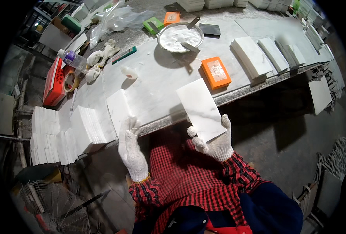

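Head view: a long worktable [157, 91] with a pale, marble-like top and a rough front edge is seen, bowed by the lens, above a grey floor [254, 152]. Toward its far side a metal bowl [162, 46] of white powder [175, 38] is set, and nearer the front edge an orange box [215, 73] is placed. White slabs are stacked at the left end [87, 126] and toward the right [251, 57]; a wire-caged fan [58, 208] is seen at lower left.

Both hands are covered by white knitted gloves. The left hand [133, 152] is held at the table's front edge, its fingers extended close together and pointed away from the body; nothing is seen gripped. Its fingertips are brought to the near end of a flat white slab [118, 106]; whether it is touched cannot be told. The right hand [217, 147] is turned palm up, its fingers curled at the left edge of a white tile [200, 111] and its thumb laid along the right edge.

The tile is held partly over the front edge, just left of the orange box, broad face up. Its long axis is slanted from the right palm away and leftward, the far end being pointed toward the bowl's side of the table.
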Tool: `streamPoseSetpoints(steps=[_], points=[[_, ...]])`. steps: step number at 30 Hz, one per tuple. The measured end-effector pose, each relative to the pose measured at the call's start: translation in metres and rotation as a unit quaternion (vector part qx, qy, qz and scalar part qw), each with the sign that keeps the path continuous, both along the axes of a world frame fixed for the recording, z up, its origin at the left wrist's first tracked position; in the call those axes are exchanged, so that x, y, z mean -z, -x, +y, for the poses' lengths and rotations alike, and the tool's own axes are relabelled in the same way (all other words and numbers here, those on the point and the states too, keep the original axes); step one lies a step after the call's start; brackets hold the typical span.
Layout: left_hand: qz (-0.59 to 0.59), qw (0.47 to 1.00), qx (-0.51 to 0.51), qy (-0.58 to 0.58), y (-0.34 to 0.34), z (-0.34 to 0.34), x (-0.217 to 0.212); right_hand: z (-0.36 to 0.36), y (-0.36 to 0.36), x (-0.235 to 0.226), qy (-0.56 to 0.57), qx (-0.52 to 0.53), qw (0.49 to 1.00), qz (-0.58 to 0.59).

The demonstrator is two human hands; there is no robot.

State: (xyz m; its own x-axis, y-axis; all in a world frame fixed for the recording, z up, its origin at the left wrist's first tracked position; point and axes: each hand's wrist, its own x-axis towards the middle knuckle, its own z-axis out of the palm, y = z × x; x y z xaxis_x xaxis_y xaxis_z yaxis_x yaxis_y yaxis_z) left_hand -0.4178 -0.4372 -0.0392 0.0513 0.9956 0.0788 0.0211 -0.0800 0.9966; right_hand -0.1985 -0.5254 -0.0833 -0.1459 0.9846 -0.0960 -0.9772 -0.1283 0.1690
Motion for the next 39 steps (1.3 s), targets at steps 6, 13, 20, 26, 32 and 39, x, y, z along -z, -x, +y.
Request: streamPoseSetpoints(steps=[6, 13, 20, 26, 32, 39], points=[[0.211, 0.971, -0.061, -0.090, 0.007, 0.015, -0.002, 0.002, -0.005, 0.008, -0.018, 0.019, 0.998, -0.058], [0.071, 0.991, 0.111, 0.033, -0.046, -0.005, -0.015, 0.006, 0.002, 0.039, -0.161, -0.036, 0.986, 0.010], [-0.012, 0.971, 0.165, 0.173, -0.071, 0.006, -0.012, 0.001, 0.005, 0.033, -0.059, -0.095, 0.972, -0.208], [-0.036, 0.978, 0.176, 0.105, -0.064, 0.042, -0.008, 0.012, -0.001, 0.009, -0.021, -0.186, 0.856, -0.483], [0.025, 0.977, 0.211, 0.029, -0.054, 0.057, 0.015, 0.027, 0.010, -0.002, 0.030, -0.155, 0.805, -0.571], [0.031, 0.979, 0.200, -0.031, -0.050, 0.056, 0.026, 0.033, 0.009, -0.003, 0.008, -0.155, 0.684, -0.713]])
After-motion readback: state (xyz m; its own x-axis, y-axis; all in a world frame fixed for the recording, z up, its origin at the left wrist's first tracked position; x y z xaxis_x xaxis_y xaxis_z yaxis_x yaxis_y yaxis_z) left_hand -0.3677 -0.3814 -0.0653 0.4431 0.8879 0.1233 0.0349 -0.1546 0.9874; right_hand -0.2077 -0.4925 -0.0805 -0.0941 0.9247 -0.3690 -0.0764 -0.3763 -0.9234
